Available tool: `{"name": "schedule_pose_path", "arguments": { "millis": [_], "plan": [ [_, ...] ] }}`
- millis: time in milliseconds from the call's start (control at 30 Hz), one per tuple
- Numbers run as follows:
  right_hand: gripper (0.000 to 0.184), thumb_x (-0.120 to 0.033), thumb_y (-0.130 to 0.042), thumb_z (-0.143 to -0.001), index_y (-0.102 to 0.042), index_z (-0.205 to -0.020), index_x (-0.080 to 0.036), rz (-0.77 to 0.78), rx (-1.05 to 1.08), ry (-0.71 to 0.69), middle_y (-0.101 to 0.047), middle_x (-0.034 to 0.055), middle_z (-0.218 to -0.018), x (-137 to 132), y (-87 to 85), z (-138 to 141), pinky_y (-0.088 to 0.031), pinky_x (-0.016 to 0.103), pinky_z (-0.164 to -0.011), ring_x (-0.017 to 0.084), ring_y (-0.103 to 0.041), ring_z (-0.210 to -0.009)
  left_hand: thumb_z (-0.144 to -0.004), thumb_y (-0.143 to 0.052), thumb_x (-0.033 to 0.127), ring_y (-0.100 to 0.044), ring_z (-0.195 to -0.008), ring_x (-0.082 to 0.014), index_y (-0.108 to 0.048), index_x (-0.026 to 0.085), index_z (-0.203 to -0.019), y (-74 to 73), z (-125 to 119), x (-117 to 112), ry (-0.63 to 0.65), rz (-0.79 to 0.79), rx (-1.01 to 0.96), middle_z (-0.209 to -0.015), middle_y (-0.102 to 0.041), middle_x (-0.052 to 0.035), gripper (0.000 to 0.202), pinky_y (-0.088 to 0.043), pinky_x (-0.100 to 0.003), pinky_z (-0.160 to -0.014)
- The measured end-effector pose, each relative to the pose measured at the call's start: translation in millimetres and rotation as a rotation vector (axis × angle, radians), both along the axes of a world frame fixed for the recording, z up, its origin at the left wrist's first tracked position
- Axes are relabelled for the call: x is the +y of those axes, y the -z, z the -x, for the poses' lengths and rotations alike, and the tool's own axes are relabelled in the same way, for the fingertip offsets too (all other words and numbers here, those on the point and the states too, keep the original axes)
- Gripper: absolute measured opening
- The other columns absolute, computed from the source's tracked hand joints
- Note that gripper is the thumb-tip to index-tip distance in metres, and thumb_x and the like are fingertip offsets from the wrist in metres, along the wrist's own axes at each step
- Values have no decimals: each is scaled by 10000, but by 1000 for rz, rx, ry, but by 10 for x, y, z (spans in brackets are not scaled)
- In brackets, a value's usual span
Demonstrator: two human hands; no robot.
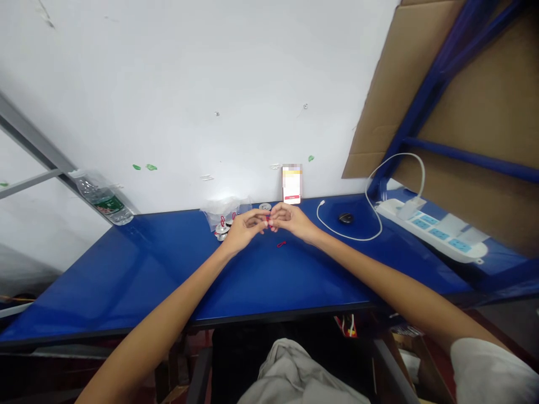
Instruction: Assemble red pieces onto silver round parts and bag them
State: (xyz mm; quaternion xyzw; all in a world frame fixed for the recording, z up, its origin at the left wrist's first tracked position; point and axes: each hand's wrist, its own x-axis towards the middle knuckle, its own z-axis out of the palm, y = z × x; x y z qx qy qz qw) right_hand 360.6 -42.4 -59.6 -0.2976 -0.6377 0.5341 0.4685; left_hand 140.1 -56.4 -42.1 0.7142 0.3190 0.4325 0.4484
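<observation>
Above the middle of the blue table, my left hand and my right hand meet fingertip to fingertip. Both are closed in a pinch on a small piece of red cord, mostly hidden by the fingers. Just below them a short loop of red cord lies on the tabletop. Left of my left hand are several silvery round pieces with red cord loops, beside a clear plastic bag. Behind the fingertips lies another silvery disc.
A lit phone leans upright against the white wall. To the right are a black mouse-like object, a white charging cable and a power strip. A water bottle leans at the far left. The blue table ends at its front edge.
</observation>
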Motion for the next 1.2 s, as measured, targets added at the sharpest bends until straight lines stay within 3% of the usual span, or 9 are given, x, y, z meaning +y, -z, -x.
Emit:
{"name": "schedule_pose_path", "arguments": {
  "millis": [200, 333, 400, 500, 600, 700, 800, 967, 1200],
  "plan": [
    [562, -494, -991, -723, -576, -1003, -240, 64, 57, -3, -772, -13, -823, -48, -43, 14, -611, 318, -678, 174, -740, -706, -884, -844, 515, -730, -874, -229, -862, 220, -1063, -45, -7, -45, 0, 15, -22, -1087, -785, -102, 346, -605, -351, -717],
    [542, -527, -964, -760, -605, -1030, -223, 69, -22, -126, -786, 8, -834, -54, -28, -2, -611, 323, -681, 177, -738, -698, -853, -877, 528, -723, -821, -216, -856, 213, -984, 30, -4, 10, -26, 84, -77, -1013, -797, -90, 342, -582, -331, -681],
    [476, -560, -886, -850, -631, -1050, -211, 27, -89, -146, -794, 34, -875, -13, -7, -24, -611, 334, -696, 187, -745, -727, -857, -879, 529, -729, -817, -218, -841, 206, -1000, 29, 17, 39, -67, 110, -114, -969, -803, -87, 354, -586, -333, -699],
    [306, -497, -708, -1016, -661, -1065, -198, -188, -309, -9, -795, 68, -956, 156, 23, -98, -602, 348, -744, 202, -751, -799, -878, -864, 529, -757, -890, -230, -796, 188, -1022, -42, 68, 66, -110, 100, -203, -1000, -815, -99, 377, -616, -366, -810],
    [157, -255, -657, -1045, -714, -1176, -190, -578, -777, 205, -779, 107, -1134, 425, 48, -157, -570, 383, -918, 238, -738, -1013, -885, -848, 542, -764, -886, -230, -783, 167, -1039, -121, 113, 79, -169, 72, -220, -973, -815, -104, 411, -617, -373, -828],
    [279, -152, -655, -1035, -707, -1309, -158, -806, -1133, 209, -724, 173, -1293, 677, 80, -109, -527, 401, -1020, 282, -679, -1196, -879, -843, 556, -753, -855, -223, -810, 155, -1061, -133, 125, 89, -232, 44, -180, -931, -806, -96, 442, -611, -358, -790],
    [250, -153, -589, -1079, -734, -1284, -158, -869, -1284, 209, -729, 173, -1239, 818, 111, 14, -522, 375, -976, 276, -671, -1152, -878, -837, 560, -741, -842, -215, -823, 157, -1052, -95, 112, 99, -239, 25, -152, -936, -805, -94, 439, -605, -343, -763],
    [227, -180, -555, -1102, -778, -1122, -140, -907, -1336, 250, -748, 175, -1127, 831, 84, 99, -500, 341, -842, 279, -671, -1082, -888, -823, 560, -722, -815, -210, -821, 156, -1049, -36, 94, 119, -228, 12, -120, -927, -799, -97, 435, -591, -331, -720],
    [215, -208, -597, -1096, -802, -1161, -199, -807, -1183, 239, -778, 120, -1165, 718, 51, -32, -478, 293, -772, 240, -718, -1036, -867, -830, 576, -663, -674, -178, -837, 185, -1031, 10, 76, 112, -239, 66, -47, -884, -782, -82, 424, -512, -282, -552]
  ]
}}
